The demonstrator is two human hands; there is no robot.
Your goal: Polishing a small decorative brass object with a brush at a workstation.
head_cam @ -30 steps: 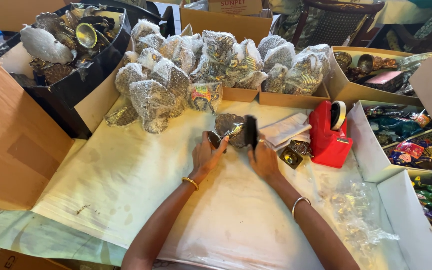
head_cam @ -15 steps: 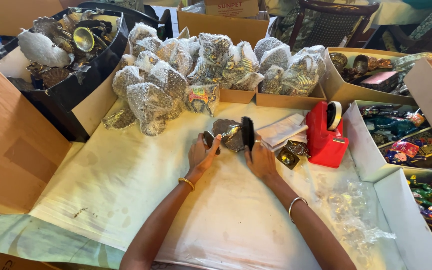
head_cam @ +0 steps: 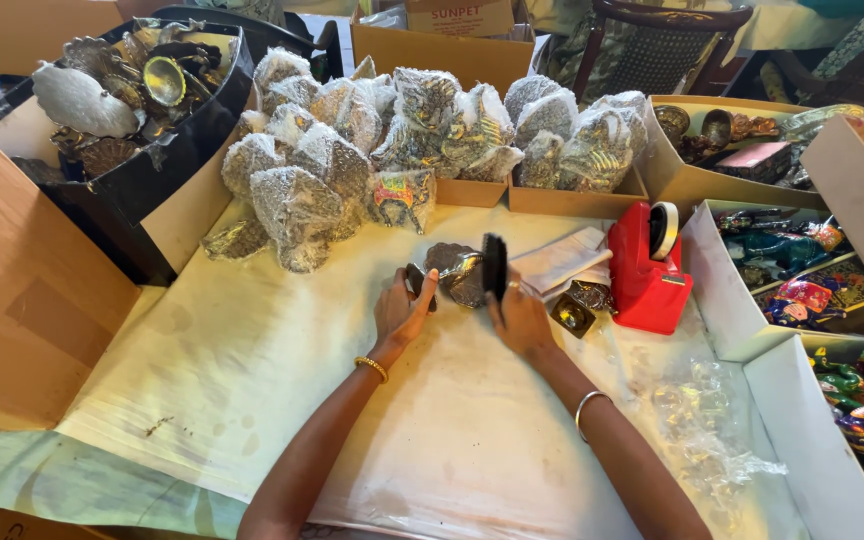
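Note:
My left hand (head_cam: 399,310) and my right hand (head_cam: 518,314) both hold a silver embossed metal ornament (head_cam: 459,273) just above the white paper sheet (head_cam: 282,380). The left fingers grip its left edge. The right fingers close around a dark upright part at its right side. A pile of bubble-wrapped ornaments (head_cam: 322,170) lies right behind my hands. A small brass piece (head_cam: 572,315) rests on the sheet beside my right hand.
A red tape dispenser (head_cam: 647,268) stands to the right. A black box of unwrapped silver ornaments (head_cam: 127,85) is at back left, a brown carton flap (head_cam: 22,300) at left. White boxes of painted figurines (head_cam: 832,330) line the right. Crumpled clear plastic (head_cam: 702,420) lies at right front.
Both hands have turned the ornament slightly; the dark part now stands upright in my right hand. The hands stay in the same spot.

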